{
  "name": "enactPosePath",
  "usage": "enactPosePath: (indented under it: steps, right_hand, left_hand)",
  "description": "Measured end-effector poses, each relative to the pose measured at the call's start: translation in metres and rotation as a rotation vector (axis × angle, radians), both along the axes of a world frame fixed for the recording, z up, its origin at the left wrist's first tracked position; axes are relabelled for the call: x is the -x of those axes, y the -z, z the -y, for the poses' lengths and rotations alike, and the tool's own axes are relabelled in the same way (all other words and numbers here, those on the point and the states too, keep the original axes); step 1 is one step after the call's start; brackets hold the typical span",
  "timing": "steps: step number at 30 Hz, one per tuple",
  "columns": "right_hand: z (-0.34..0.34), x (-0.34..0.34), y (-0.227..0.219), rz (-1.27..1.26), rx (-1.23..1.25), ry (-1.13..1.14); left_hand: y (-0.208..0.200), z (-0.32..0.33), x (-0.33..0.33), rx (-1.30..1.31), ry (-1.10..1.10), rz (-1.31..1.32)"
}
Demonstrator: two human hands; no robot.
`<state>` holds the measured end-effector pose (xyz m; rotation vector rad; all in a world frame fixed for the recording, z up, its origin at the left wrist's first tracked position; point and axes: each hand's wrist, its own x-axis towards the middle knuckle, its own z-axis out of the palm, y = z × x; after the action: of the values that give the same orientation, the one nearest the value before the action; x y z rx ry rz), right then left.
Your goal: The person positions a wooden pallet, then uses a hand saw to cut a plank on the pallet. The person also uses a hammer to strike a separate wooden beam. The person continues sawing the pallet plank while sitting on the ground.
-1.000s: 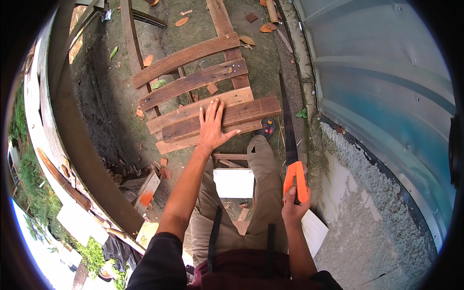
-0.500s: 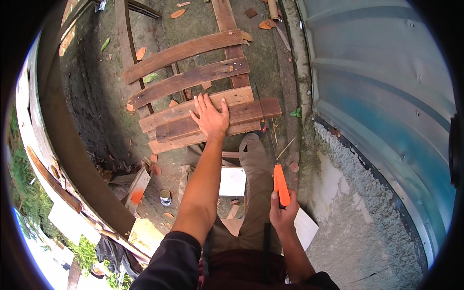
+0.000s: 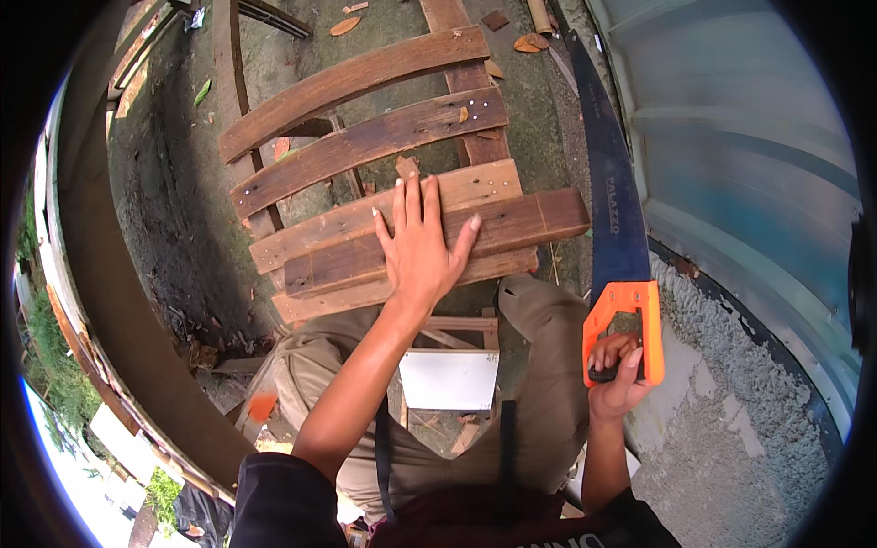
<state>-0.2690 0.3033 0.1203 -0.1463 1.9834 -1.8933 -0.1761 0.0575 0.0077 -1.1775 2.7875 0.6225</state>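
Note:
My left hand (image 3: 424,256) lies with fingers spread across a dark, loose wooden plank (image 3: 525,222), its fingertips reaching the lighter slat (image 3: 475,185) behind. The plank rests on a slatted wooden frame (image 3: 365,80), and its right end juts past the slats. A faint line crosses the plank near that end. In my right hand (image 3: 621,391) is a handsaw (image 3: 612,201) with a dark blade and an orange handle. My fingers wrap round its grip. The blade points away from me, broad side showing, to the right of the plank's end and apart from it.
Corrugated metal sheeting (image 3: 740,155) and a rough concrete ledge (image 3: 708,393) border the right side. A curved wooden edge (image 3: 137,301) runs along the left. Between my legs sits a white panel (image 3: 449,379). Leaves and wood scraps dot the ground.
The saw has moved from across the plank's right end out to the right, and its blade has turned broadside. My left hand stays on the plank. My left knee now shows beside the frame.

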Motion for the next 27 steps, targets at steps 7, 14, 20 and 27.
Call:
enactPosePath:
  steps: [7, 14, 20, 27]
  right_hand:
    - [0.042, 0.061, 0.076, -0.301, 0.001, 0.030]
    - [0.053, 0.100, 0.130, -0.434, -0.157, 0.001]
    - [0.042, 0.077, 0.112, -0.485, -0.023, -0.005]
    - [0.007, -0.017, 0.088, -0.481, 0.340, -0.042]
  left_hand:
    - [0.007, 0.004, -0.022, 0.061, 0.361, -0.186]
    - [0.003, 0.007, -0.020, 0.015, 0.425, -0.278]
    - [-0.002, 0.021, -0.025, 0.125, 0.511, -0.343]
    - [-0.012, 0.052, -0.056, 0.061, 0.604, -0.292]
